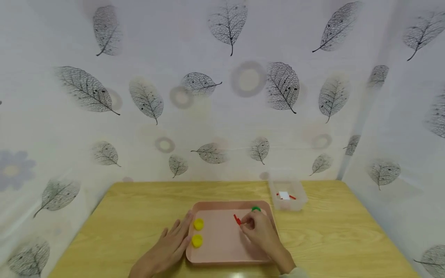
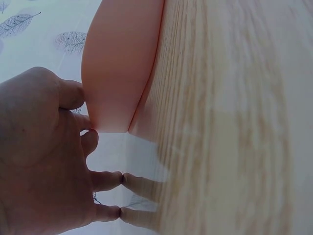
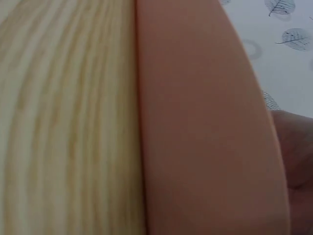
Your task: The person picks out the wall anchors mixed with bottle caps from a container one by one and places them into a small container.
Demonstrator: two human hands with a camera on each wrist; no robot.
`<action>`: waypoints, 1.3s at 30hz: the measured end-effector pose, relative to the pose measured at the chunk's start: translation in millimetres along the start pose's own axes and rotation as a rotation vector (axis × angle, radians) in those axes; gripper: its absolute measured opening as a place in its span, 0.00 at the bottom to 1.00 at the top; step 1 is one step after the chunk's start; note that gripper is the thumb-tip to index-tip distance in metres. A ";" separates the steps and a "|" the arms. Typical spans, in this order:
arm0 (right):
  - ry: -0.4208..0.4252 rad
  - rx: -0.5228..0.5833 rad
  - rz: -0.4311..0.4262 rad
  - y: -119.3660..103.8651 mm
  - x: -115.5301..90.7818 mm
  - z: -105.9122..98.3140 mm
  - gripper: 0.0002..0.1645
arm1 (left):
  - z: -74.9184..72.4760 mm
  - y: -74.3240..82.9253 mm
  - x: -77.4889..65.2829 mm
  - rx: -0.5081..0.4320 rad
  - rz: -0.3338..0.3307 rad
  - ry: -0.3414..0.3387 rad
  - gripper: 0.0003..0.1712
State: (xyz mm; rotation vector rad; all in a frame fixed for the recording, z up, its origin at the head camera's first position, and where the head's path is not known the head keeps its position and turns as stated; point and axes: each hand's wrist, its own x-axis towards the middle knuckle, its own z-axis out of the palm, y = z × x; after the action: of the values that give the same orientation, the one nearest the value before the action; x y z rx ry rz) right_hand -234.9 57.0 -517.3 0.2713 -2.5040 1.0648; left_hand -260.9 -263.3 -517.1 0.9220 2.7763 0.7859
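Over the pink tray (image 1: 222,256), my right hand (image 1: 261,233) pinches a small red stick-like piece (image 1: 237,219) between thumb and fingertips. Two round yellow pieces (image 1: 198,224) lie along the tray's left side. Part of a round green piece (image 1: 256,209) shows just beyond my right hand. At the left rim, my left hand (image 1: 168,247) lies with its fingers extended, touching the tray's side. The left wrist view shows that hand (image 2: 44,152) against the tray wall (image 2: 120,68). In the right wrist view the tray wall (image 3: 210,122) hides most of the right hand (image 3: 302,156).
A translucent plastic box (image 1: 299,204) stands behind the tray's right corner. Inside it are a white square (image 1: 284,195) and small red pieces (image 1: 292,197). The wooden table (image 1: 333,235) ends at a leaf-patterned curtain (image 1: 215,123) at the back.
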 end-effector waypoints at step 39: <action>-0.112 0.034 -0.082 -8.1 22.5 -44.5 0.09 | -2.7 4.8 3.2 -0.013 0.014 -0.020 0.36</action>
State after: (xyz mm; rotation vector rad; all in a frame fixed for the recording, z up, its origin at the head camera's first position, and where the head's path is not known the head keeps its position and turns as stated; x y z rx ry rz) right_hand -239.7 83.1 -474.3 0.4514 -2.5505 1.0873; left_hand -261.6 -259.3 -512.1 0.9430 2.7470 0.7920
